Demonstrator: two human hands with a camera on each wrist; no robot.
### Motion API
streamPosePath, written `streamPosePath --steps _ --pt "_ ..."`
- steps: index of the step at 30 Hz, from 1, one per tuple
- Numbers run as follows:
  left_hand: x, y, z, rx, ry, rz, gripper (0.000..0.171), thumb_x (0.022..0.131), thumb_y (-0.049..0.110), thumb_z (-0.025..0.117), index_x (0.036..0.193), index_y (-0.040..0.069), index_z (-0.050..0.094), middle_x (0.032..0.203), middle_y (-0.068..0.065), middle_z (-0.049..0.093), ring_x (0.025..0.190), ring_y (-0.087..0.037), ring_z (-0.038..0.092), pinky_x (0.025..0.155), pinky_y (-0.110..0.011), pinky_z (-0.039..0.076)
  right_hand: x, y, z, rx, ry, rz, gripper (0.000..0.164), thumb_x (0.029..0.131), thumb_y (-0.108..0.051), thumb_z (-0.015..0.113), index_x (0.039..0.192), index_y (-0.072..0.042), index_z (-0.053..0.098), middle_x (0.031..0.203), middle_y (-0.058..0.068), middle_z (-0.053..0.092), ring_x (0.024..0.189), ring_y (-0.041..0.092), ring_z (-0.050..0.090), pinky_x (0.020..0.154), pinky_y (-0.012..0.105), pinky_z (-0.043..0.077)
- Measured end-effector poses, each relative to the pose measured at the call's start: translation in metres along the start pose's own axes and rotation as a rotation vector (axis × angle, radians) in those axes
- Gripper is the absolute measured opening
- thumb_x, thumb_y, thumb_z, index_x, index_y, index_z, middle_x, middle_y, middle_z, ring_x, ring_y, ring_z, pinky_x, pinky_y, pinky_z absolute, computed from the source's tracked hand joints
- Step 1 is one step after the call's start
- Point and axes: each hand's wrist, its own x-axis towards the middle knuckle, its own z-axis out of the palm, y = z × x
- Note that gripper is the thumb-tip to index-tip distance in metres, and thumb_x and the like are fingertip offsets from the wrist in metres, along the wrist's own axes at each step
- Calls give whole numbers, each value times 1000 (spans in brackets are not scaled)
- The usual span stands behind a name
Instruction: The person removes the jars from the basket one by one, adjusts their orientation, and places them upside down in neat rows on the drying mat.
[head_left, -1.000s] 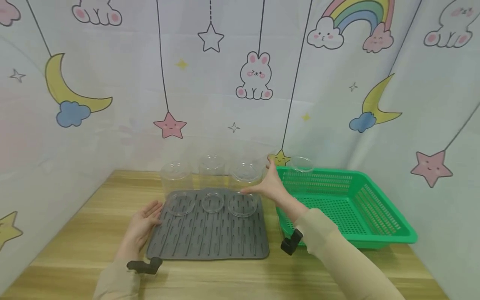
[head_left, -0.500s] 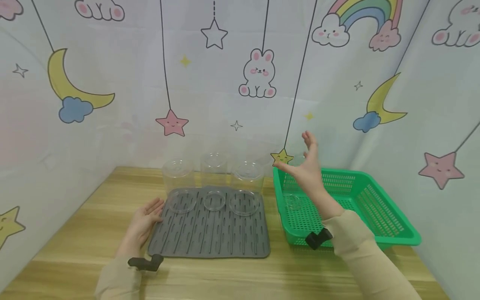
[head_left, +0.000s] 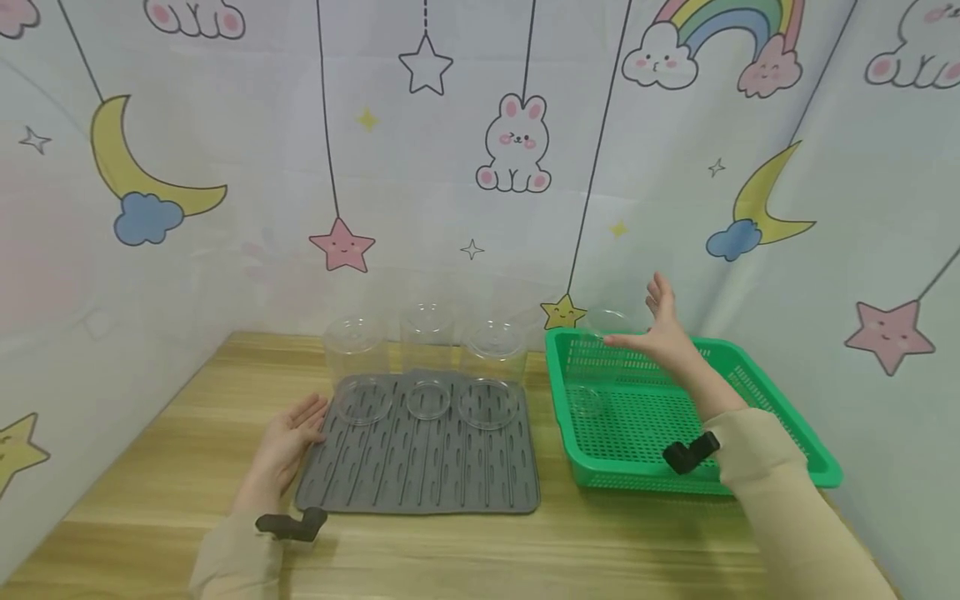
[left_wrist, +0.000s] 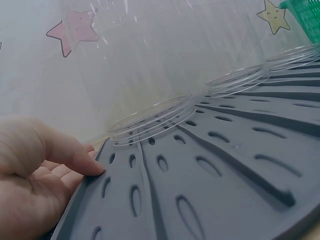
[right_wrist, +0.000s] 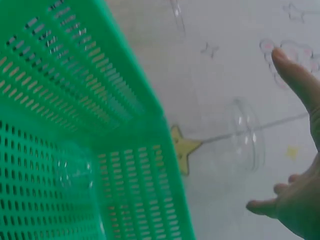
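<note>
Three clear, see-through jars stand in a row along the back of a grey ridged drying mat [head_left: 420, 467]: a left jar [head_left: 356, 358], a narrower middle jar [head_left: 427, 346] and a right jar [head_left: 495, 358]. Another clear jar [right_wrist: 247, 135] stands in the left end of a green basket [head_left: 750, 475]. My right hand [head_left: 667, 337] hovers over the basket, thumb and fingers spread wide; the right wrist view shows it apart from that jar. At the mat's left edge rests my left hand [head_left: 288, 442], its thumb touching the top and its fingers alongside, partly hidden.
The basket stands on the wooden table [head_left: 420, 558] to the right of the mat, with a narrow strip of wood between. A white curtain [head_left: 420, 167] printed with stars, moons and rabbits hangs close behind and at both sides.
From beside the right jar on the mat, my right hand has moved right, over the basket, fingers spread throughout. My left hand has stayed at the mat's edge. The jars have not visibly moved.
</note>
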Motion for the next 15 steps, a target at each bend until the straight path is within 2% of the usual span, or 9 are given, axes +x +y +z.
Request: streamPosePath --steps 6,11,15 --pt "-1 0 -1 4 -10 2 83 85 -23 39 154 -4 -3 162 -26 3 150 -36 9 122 -36 16 8 25 -11 1 -152 48 116 85 -16 75 155 -16 -17 164 18 -7 151 39 -1 118 65 18" --pt "-3 0 -1 6 -13 -4 81 86 -21 39 154 -4 -3 162 -25 4 150 -35 10 123 -38 16 14 40 -15 15 -288 55 108 87 -12 72 157 -13 -9 164 21 -3 150 42 0 117 67 15" --pt "-3 1 1 6 -7 -7 81 86 -22 38 154 -5 -2 162 -25 5 150 -35 11 123 -37 17 20 50 -16 31 -359 64 102 88 -14 72 157 -9 -3 163 24 -1 149 44 -2 115 70 12"
